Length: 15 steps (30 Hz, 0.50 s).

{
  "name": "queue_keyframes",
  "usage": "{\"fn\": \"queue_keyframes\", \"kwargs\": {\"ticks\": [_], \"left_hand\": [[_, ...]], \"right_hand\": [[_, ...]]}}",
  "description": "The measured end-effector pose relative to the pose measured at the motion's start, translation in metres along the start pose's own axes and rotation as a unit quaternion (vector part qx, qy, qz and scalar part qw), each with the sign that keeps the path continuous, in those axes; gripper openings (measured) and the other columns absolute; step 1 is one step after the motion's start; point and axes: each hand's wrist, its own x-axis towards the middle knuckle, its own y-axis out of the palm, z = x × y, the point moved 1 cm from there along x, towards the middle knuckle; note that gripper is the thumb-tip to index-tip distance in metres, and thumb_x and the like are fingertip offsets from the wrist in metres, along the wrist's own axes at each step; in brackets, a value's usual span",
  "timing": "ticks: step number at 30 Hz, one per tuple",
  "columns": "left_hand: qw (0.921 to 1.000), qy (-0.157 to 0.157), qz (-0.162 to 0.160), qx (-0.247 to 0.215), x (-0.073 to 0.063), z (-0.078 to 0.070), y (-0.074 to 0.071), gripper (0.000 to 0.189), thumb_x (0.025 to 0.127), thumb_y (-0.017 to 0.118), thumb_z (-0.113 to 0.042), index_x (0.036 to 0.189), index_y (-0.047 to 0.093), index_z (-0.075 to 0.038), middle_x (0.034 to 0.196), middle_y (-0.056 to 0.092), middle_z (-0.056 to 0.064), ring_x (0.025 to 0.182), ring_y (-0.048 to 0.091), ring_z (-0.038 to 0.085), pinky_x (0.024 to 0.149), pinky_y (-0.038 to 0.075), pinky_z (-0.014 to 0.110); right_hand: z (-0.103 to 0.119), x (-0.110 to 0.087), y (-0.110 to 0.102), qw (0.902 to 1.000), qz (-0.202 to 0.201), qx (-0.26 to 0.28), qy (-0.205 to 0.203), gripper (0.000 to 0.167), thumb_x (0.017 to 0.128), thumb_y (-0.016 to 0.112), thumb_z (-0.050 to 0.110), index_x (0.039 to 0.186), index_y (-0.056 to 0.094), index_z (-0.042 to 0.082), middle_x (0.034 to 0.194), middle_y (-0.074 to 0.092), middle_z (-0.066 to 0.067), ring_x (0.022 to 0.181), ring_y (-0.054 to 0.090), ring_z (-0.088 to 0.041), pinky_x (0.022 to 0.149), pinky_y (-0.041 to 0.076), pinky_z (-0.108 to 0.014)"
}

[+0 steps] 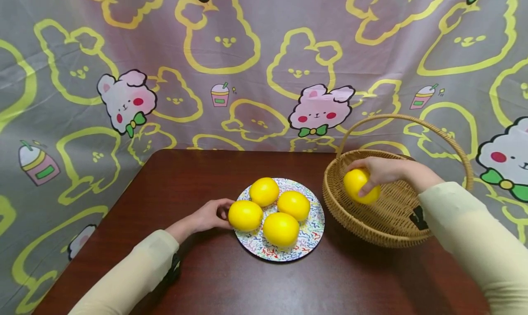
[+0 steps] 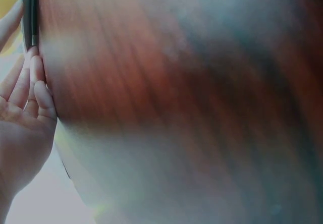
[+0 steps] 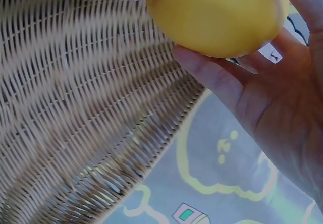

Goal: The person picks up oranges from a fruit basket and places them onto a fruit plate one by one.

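Observation:
My right hand grips a yellow lemon inside the rim of a wicker basket, thumb on the near side and fingers on the far side. In the right wrist view the lemon shows a small green stem end above the woven wall. My left hand is at the left edge of a round patterned plate, its fingers and thumb holding the rim beside the nearest lemon. Several lemons lie grouped on the plate. The plate's dark edge lies between thumb and fingers in the left wrist view.
The basket's tall arched handle rises over its back and right side. A dark brown table carries both plate and basket. Behind it hangs a grey cloth printed with yellow outlines and cartoon rabbits.

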Motion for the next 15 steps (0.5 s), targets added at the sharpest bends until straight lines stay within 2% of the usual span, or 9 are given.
{"fn": "queue_keyframes", "kwargs": {"ticks": [7,15], "left_hand": [[1.0000,-0.003,-0.001,0.004,0.000,0.001,0.000,0.065,0.075,0.086,-0.019,0.130,0.057,-0.003,0.101,0.061,0.003,0.080,0.051,0.020,0.069,0.046,0.029],[1.0000,-0.002,0.000,-0.001,-0.001,0.002,0.000,0.065,0.074,0.086,-0.020,0.130,0.057,-0.003,0.101,0.061,0.003,0.080,0.051,0.020,0.069,0.046,0.029]], "right_hand": [[0.014,-0.005,-0.003,0.9998,-0.015,-0.012,-0.005,0.072,0.074,0.085,0.028,0.135,0.053,0.006,0.117,0.055,-0.013,0.094,0.054,-0.025,0.077,0.047,-0.040],[0.038,-0.014,-0.011,0.9975,-0.050,-0.048,-0.014,0.066,0.071,0.086,0.029,0.128,0.058,0.011,0.118,0.055,-0.011,0.096,0.051,-0.027,0.077,0.044,-0.040]]}}
